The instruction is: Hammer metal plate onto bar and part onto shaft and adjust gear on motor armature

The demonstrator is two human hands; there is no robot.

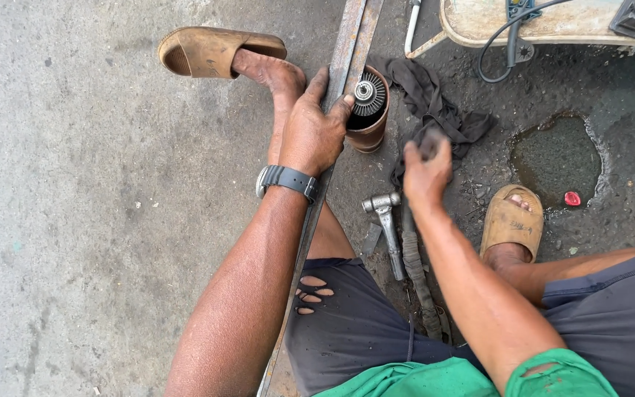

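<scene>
My left hand, with a grey watch on the wrist, clasps a long rusty steel bar that runs from the top of the view down past my knee. Its thumb presses on a finned metal rotor standing in a short brown pipe beside the bar. My right hand is raised to the right of the pipe, closed around a dark, blurred tool; what kind of tool it is cannot be made out.
A metal hammer and a wrapped handle lie on the ground between my legs. A dark rag lies behind my right hand. My sandalled feet, a puddle, a small red cap and a board with cables surround them.
</scene>
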